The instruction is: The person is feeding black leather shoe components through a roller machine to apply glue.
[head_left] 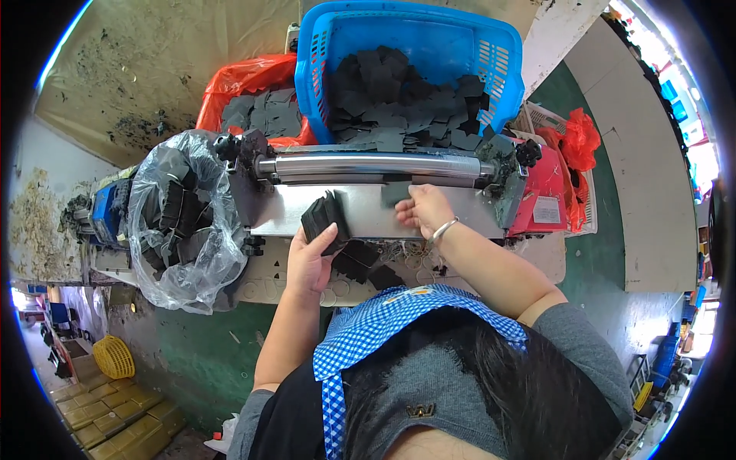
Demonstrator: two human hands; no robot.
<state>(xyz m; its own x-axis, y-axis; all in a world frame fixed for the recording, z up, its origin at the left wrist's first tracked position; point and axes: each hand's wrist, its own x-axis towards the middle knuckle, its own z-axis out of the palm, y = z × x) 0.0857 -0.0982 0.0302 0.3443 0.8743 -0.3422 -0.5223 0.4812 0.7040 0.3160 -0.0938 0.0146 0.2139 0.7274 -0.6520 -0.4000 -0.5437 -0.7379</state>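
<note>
My left hand (pixel 308 259) is closed around a thick stack of black sheet pieces (pixel 325 221), held upright over the front edge of a metal feed plate (pixel 284 211). My right hand (pixel 426 208) pinches one dark sheet piece (pixel 395 193) flat on that plate. The far edge of this piece lies close to the shiny metal roller (pixel 376 166) of the machine; whether it touches the roller I cannot tell. Loose black pieces (pixel 355 262) lie on the table just in front of the plate, beside my left hand.
Behind the roller, a blue plastic basket (pixel 429 31) holds many dark pieces, next to a red bag (pixel 244 75) of more. A clear plastic bag (pixel 192 268) with black scraps stands left of the machine. At right are its red end housing (pixel 534 188) and a white crate (pixel 589 207).
</note>
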